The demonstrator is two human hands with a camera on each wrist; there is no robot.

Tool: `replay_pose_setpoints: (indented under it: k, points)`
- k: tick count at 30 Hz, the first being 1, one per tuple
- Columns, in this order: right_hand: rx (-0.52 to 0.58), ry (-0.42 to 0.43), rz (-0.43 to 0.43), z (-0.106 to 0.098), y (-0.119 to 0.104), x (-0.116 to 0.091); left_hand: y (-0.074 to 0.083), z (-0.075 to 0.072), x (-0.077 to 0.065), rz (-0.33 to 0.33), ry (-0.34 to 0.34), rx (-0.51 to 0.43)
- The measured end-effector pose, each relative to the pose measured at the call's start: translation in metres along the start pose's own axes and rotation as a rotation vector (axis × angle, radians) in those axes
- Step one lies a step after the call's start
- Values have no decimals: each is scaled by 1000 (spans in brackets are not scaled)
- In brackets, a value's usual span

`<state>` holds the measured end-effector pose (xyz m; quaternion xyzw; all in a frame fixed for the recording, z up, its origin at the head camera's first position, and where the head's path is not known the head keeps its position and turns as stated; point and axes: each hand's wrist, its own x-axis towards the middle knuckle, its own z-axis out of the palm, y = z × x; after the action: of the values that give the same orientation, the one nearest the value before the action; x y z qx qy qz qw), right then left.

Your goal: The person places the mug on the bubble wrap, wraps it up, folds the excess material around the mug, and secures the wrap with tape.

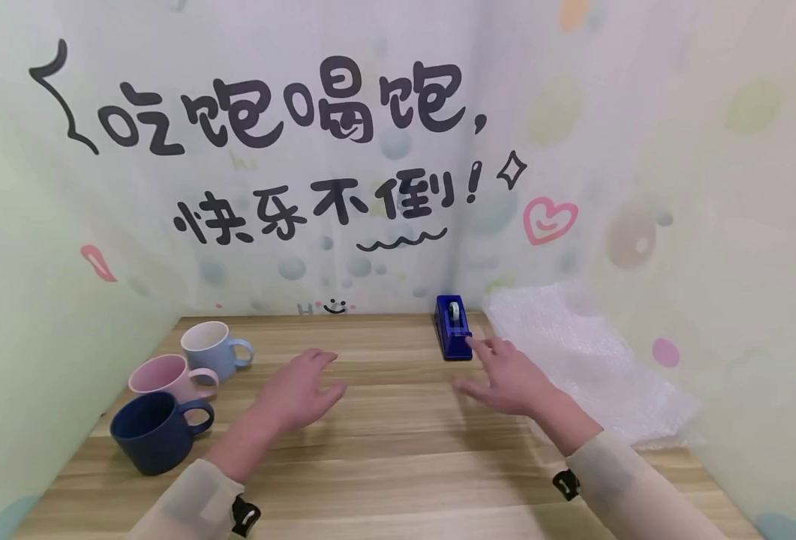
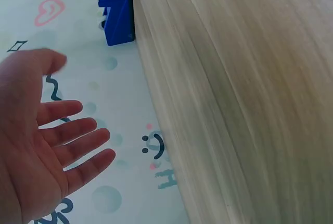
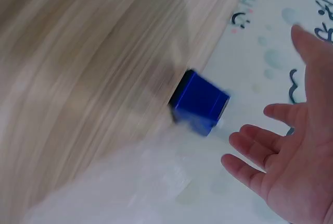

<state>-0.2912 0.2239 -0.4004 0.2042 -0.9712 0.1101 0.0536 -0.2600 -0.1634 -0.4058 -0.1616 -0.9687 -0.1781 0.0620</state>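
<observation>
My left hand hovers over the middle of the wooden table, fingers spread and holding nothing; the left wrist view shows its palm bare. To its left stand a light blue mug, a pink mug and a dark blue mug, handles facing right. On the other side my right hand is also empty, its fingers extended. A blue tape dispenser with a small roll sits at the back of the table, just beyond the right fingertips. The right hand overlaps the bubble wrap's left edge in the head view.
A sheet of clear bubble wrap covers the right side of the table and leans up at the back wall. Printed curtains close off the back and both sides. The wooden tabletop reaches toward the person.
</observation>
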Motion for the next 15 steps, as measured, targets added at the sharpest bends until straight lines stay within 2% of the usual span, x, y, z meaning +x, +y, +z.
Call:
replay_pose_setpoints:
  k: [5,11,15]
  points:
    - [-28,-4,101,-12,40,-9,-11,-2,-5,-36,8,-28]
    - [-60,-149,183,-25,87,-29,-19,-4,-13,-70,-6,-57]
    - [30,-220,272,-18,106,-40,-22,-1,-16,-76,3,-62]
